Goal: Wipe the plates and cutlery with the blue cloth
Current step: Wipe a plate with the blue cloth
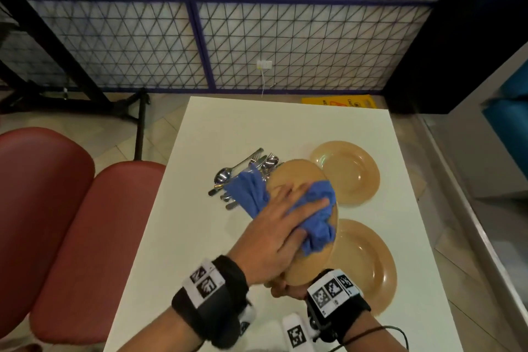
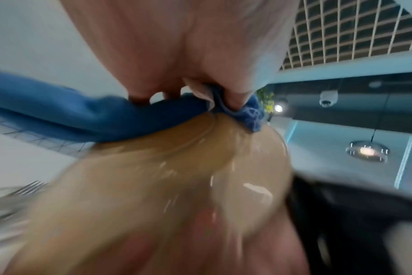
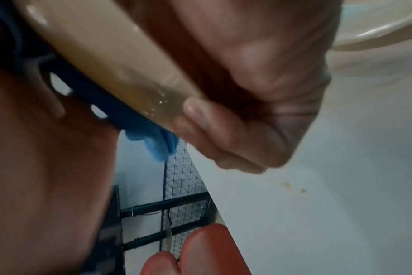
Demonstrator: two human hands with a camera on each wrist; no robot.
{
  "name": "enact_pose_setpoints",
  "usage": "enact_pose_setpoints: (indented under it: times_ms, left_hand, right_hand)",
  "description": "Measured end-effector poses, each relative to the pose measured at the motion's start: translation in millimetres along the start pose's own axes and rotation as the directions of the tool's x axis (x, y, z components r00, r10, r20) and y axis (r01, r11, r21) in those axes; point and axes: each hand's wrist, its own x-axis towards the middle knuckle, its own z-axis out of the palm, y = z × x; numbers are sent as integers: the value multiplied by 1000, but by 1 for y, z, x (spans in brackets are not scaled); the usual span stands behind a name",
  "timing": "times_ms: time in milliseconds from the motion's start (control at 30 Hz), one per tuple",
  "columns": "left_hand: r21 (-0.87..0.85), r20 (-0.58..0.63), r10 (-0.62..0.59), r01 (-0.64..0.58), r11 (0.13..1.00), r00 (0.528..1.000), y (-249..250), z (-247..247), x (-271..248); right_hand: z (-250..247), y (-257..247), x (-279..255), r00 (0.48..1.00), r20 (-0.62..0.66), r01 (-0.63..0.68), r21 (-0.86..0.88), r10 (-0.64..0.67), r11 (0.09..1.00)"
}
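White table (image 1: pixel 200 134), mesh wall beyond. Your right hand (image 1: pixel 288 288) pinched the near rim of the plate (image 1: pixel 297 177), raised above the table and tilted, long axis running near to far. Your left hand (image 1: pixel 274 234), fingers spread, pressed the cloth (image 1: pixel 320 208) on it. Best practice: firm, overlapping strokes. The cutlery (image 1: pixel 243 168) lay far-left.

On the table (image 1: pixel 200 237), the cutlery (image 1: pixel 243 174) lies left of the lifted plate (image 1: pixel 297 177); one plate (image 1: pixel 350 171) sits behind and right of it; another plate (image 1: pixel 368 266) lies nearer, right; chairs (image 1: pixel 85 237) stand left of the table.
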Motion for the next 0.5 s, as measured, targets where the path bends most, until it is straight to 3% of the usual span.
enact_pose_setpoints:
  times_ms: [33, 67, 167, 233, 300, 400, 500]
  left_hand:
    - [-36, -23, -20, 19, 999, 1000, -8, 4, -13]
    - [-86, -61, -76, 71, 994, 995, -18, 5, -26]
    - [-192, -165, -290, 258, 947, 943, -51, 0, -57]
    - [-177, -222, -351, 316, 932, 910, -66, -7, -75]
    - [-157, -274, -415, 385, 909, 868, -81, -15, -97]
    - [-117, -335, -552, 548, 828, 763, -106, -16, -134]
    - [-75, -360, -686, 713, 697, 633, -130, -12, -174]
  right_hand:
    - [-20, 0, 6, 990, 84, 120, -32, -117, 992]
    - [-35, 2, 13, 979, -25, 197, -126, -201, 972]
    - [-30, -4, 6, 947, -137, 254, -236, -291, 938]
    - [-25, -11, 3, 879, -267, 301, -331, -394, 895]
    - [-32, -12, 4, 833, -313, 360, -317, -456, 877]
    - [-52, -8, 14, 757, -393, 360, -416, -522, 835]
    - [-62, -5, 22, 714, -448, 358, -427, -538, 830]
